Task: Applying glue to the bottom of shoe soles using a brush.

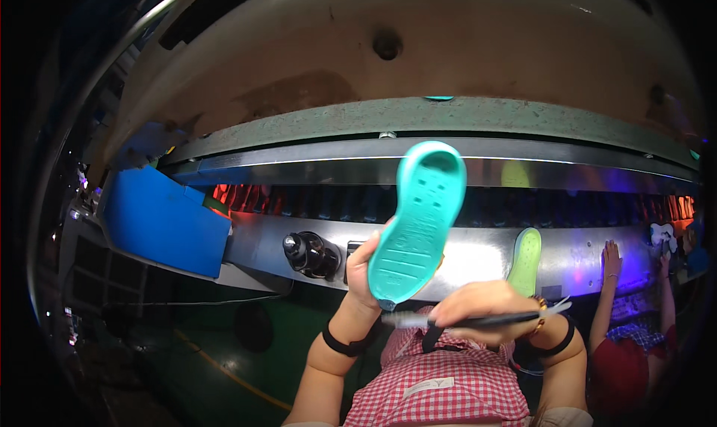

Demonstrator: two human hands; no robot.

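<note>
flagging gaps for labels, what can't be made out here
In the head view:
Left hand: its grip underneath, hidden by the long turquoise shoe piece.
That piece's far side, turned away from the camera.
Slim black-handled tool in the right hand: tip blurred, perhaps by motion.
Lime-green shoe piece: lower end, covered by the right hand.
Turquoise sliver: the rest, hidden by the curved beige cover.

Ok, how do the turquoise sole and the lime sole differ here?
The turquoise sole is held up in the left hand; the lime sole lies on the metal ledge. The turquoise sole looks larger in the picture than the lime sole. Both are elongated.
</note>
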